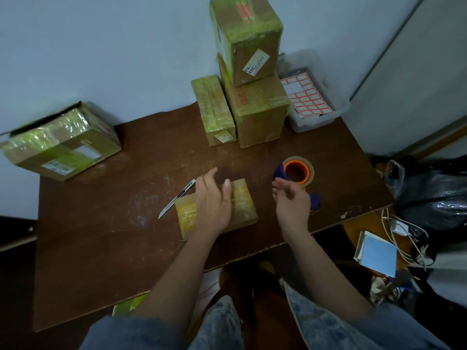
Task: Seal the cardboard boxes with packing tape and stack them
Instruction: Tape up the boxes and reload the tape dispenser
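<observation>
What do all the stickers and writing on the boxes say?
"308": white sticker on the top stacked box.
Red print on the top stacked box and on the box beneath it: too blurred.
Label on the flat box: unreadable.
Labels on the left box: too small.
Sticker sheet: blank squares.

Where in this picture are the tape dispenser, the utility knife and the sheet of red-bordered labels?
tape dispenser [298,171]: head view, on the orange hub of the roll.
utility knife [174,199]: head view, on the middle of its body, left of the small box.
sheet of red-bordered labels [307,96]: head view, on the sheet's centre.
</observation>
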The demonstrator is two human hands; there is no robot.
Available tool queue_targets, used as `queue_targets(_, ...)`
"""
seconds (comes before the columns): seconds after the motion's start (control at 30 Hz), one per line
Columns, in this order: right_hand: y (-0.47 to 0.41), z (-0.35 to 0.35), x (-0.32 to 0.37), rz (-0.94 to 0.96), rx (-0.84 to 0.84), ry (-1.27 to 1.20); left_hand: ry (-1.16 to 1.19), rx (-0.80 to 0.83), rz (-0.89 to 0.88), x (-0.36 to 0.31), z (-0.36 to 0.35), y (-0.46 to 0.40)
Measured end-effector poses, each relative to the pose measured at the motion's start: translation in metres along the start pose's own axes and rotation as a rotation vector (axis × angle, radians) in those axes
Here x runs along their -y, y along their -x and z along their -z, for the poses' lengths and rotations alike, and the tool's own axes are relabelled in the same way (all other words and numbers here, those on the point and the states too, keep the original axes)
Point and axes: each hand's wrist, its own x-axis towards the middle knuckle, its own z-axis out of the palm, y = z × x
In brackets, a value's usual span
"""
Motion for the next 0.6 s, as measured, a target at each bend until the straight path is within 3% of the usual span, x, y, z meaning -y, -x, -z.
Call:
queue_targets(0.1,0.009,-0.013,0.006,0.036,0.065,0.042,0.141,-0.108,0.016,0.001,0.016,0.006)
queue_targets(0.23,0.024,-0.028,0.015,0.078,0.117,0.144,-0.051,-0.344,0.185,0.019,0.022,0.019)
queue_targets(0.37,0.042,-0.048,0.006,0.114,0.229,0.436,-0.047,-0.16,0.518,0.024,0.022,0.032)
queue_targets(0.5,0.035,-0.054,0.008,0.157,0.273,0.62,0.003,-0.129,0.561,0.033,0.026,0.023)
queue_targets(0.6,0.022,-0.053,0.006,0.065,0.344,0.701,0.028,-0.119,0.616,0.034,0.028,0.017)
